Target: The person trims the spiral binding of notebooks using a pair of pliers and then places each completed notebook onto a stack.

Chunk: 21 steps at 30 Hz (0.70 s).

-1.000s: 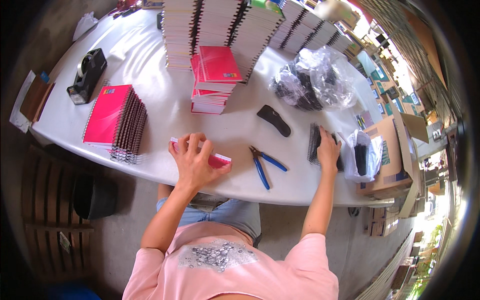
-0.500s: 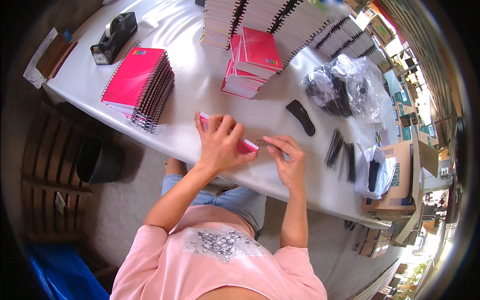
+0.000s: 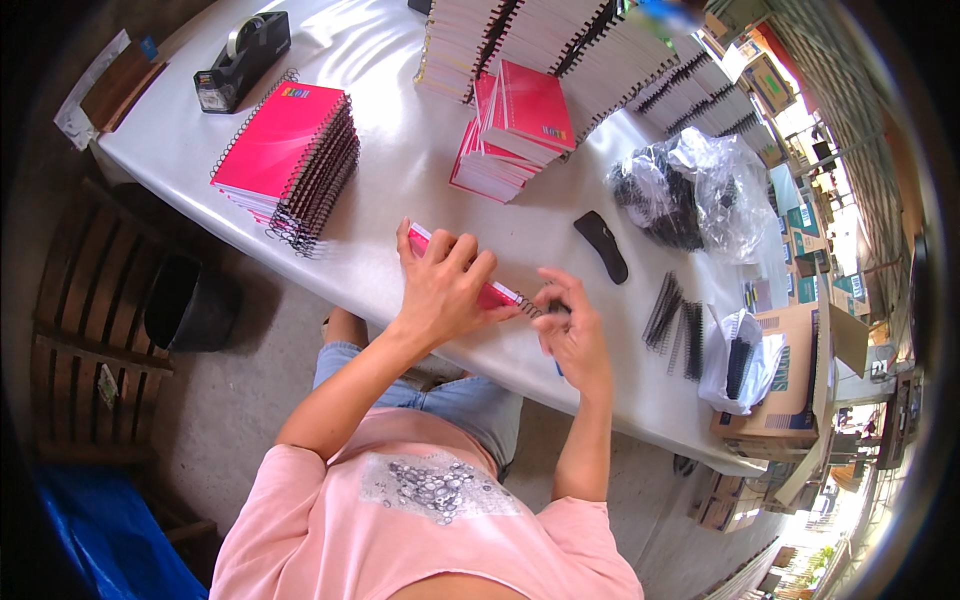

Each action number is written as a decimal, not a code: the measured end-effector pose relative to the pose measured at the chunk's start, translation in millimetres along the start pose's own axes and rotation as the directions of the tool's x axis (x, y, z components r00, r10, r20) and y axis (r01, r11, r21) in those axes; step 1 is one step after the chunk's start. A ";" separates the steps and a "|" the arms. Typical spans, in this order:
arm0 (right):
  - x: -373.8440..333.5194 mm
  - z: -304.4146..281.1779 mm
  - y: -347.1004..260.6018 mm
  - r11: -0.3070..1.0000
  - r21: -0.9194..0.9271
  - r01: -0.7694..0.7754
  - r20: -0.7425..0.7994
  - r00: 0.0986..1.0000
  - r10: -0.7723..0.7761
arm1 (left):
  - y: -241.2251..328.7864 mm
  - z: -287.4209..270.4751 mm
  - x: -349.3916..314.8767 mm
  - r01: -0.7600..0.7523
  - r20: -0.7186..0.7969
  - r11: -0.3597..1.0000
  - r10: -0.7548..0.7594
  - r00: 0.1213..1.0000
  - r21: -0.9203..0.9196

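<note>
My left hand (image 3: pixel 445 285) is closed around a small red notebook (image 3: pixel 418 238), held with its edge up near the table's front edge. A dark spiral binding coil (image 3: pixel 527 306) sticks out from the notebook's right end. On that coil are the fingers of my right hand (image 3: pixel 572 330), slightly smeared by motion. How far the coil runs into the notebook is hidden by my left hand. A stack of red spiral-bound notebooks (image 3: pixel 280 140) lies to the left. Farther back, red notebooks without visible coils (image 3: pixel 525 105) are piled up. Loose dark coils (image 3: pixel 675 320) lie to the right.
A black tape dispenser (image 3: pixel 242 62) stands at the far left. Tall stacks of bound pages (image 3: pixel 540 35) fill the back. To the right are a black elongated object (image 3: pixel 601 247), a clear plastic bag with dark contents (image 3: pixel 700 190), a white bag (image 3: pixel 745 365) and a cardboard box (image 3: pixel 790 345).
My right hand has shifted slightly down, its fingers spreading and turning at the coil. My left hand keeps its hold on the notebook. The whole view has shifted a little.
</note>
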State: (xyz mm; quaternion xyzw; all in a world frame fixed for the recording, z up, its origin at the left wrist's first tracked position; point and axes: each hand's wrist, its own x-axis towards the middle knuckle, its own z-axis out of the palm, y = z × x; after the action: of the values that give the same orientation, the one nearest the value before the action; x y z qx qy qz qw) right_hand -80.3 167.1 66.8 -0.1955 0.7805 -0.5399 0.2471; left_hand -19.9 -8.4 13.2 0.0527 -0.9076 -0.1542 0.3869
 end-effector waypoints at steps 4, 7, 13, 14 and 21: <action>5.3 -3.8 5.1 0.860 -0.295 0.417 0.216 0.906 -0.365 | -2.5 -0.8 -3.2 -0.016 0.019 1.000 0.016 1.000 0.003; 19.4 -20.0 15.0 0.952 -0.213 0.221 0.300 0.942 -0.152 | -6.5 -6.2 -2.4 -0.019 0.085 1.000 0.020 0.996 -0.012; 82.5 -70.2 66.4 0.471 -0.869 -0.149 -0.357 0.848 -0.391 | -13.1 -11.0 -3.8 -0.074 0.033 0.990 0.078 0.996 -0.118; 87.1 -75.7 70.8 0.467 -0.871 -0.149 -0.358 0.844 -0.398 | -13.0 -11.9 -3.4 -0.077 0.024 0.990 0.080 0.997 -0.119; 58.6 -31.2 41.6 0.633 0.674 0.380 0.127 0.785 -0.606 | -12.8 -21.5 -0.1 -0.042 0.124 0.974 0.071 0.990 -0.223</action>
State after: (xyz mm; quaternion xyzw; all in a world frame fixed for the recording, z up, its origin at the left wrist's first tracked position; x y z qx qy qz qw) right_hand -147.4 171.0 26.6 -0.4038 0.4190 -0.7677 0.2683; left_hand -4.7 -25.6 23.1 -0.0266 -0.9095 -0.2455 0.3343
